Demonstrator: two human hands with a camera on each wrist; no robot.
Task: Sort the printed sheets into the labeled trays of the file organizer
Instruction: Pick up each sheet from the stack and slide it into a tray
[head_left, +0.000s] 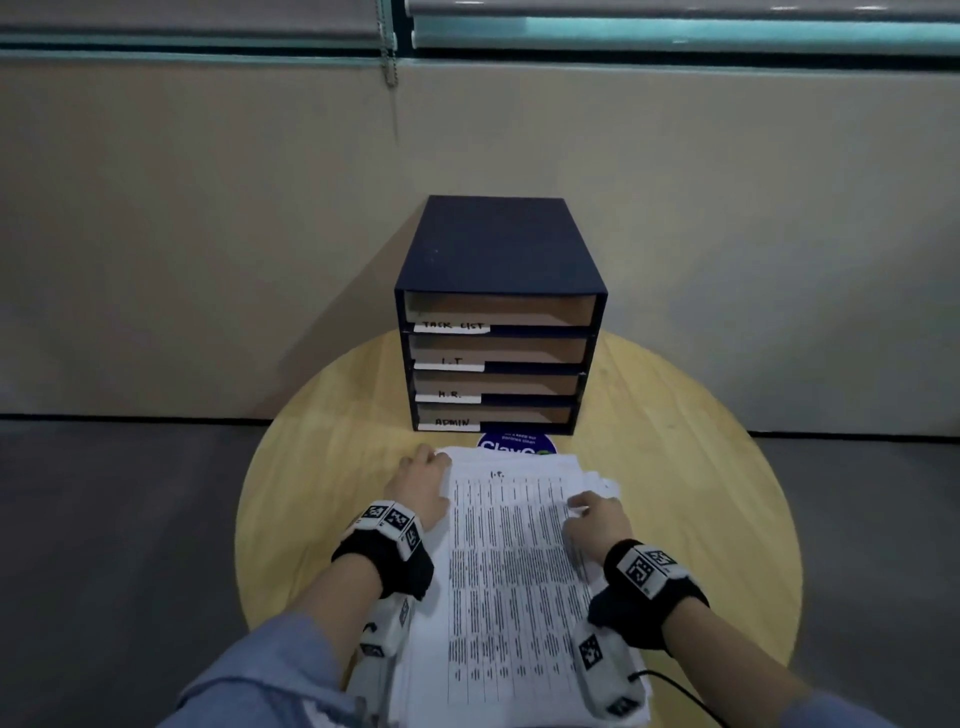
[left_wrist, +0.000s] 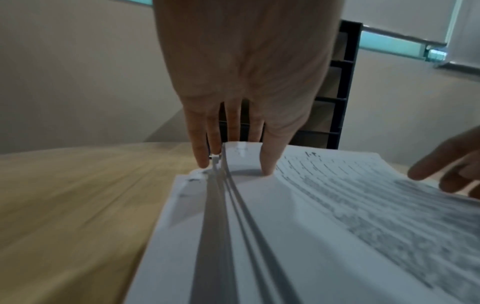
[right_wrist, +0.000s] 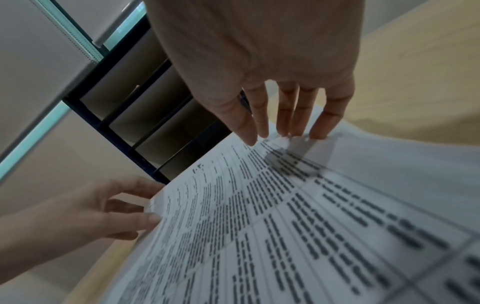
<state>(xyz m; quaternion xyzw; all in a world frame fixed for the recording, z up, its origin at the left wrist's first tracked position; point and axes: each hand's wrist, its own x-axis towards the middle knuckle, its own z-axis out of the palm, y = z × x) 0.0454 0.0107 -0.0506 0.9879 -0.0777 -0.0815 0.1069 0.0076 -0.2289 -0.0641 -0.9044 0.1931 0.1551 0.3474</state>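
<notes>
A thick stack of printed sheets (head_left: 509, 571) lies on the round wooden table (head_left: 701, 467) in front of me. The top sheet is a table of text with "I.T." handwritten at its head (head_left: 496, 474). My left hand (head_left: 428, 467) pinches the far left corner of the top few sheets, thumb (left_wrist: 267, 164) above and fingers (left_wrist: 201, 158) at the edge, lifting them a little off the pile. My right hand (head_left: 584, 512) rests straight fingertips (right_wrist: 318, 131) on the sheet's far right edge. Behind the stack stands the dark blue file organizer (head_left: 498, 249), its trays labeled TASK LIST, I.T. (head_left: 452, 361), H.R. and ADMIN.
A round blue sticker (head_left: 517, 441) shows on the table between the stack and the organizer. A beige wall runs close behind the organizer. A black cable (head_left: 685, 696) trails off my right wrist at the table's near edge. Grey floor surrounds the table.
</notes>
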